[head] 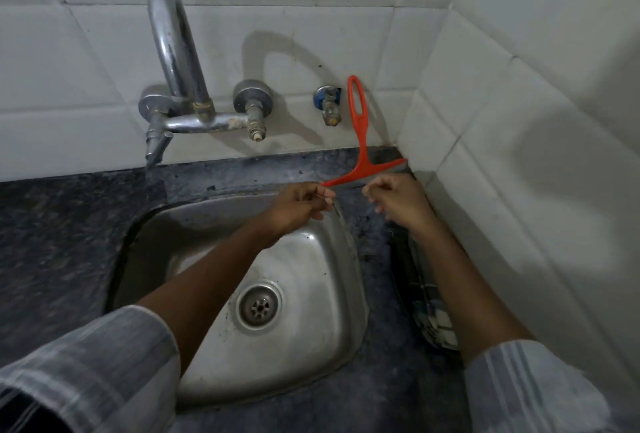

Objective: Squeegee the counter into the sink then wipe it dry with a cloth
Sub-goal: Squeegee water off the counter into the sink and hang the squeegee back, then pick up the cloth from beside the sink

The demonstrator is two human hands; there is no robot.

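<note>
A red squeegee (362, 141) stands at the back right of the dark stone counter (69, 242), its loop handle leaning up against the white tiled wall. My left hand (298, 207) reaches over the steel sink (311, 346) and pinches the left tip of the squeegee's blade. My right hand (398, 202) hovers just below the blade's right half, fingers curled with nothing in them. A checked cloth (431, 314) lies on the counter strip to the right of the sink, partly hidden under my right forearm.
A chrome wall tap (176, 51) arches over the sink's back left, with a small angle valve (329, 103) beside the squeegee handle. The tiled side wall (519, 155) closes the counter on the right. The drain (259, 306) sits mid-basin.
</note>
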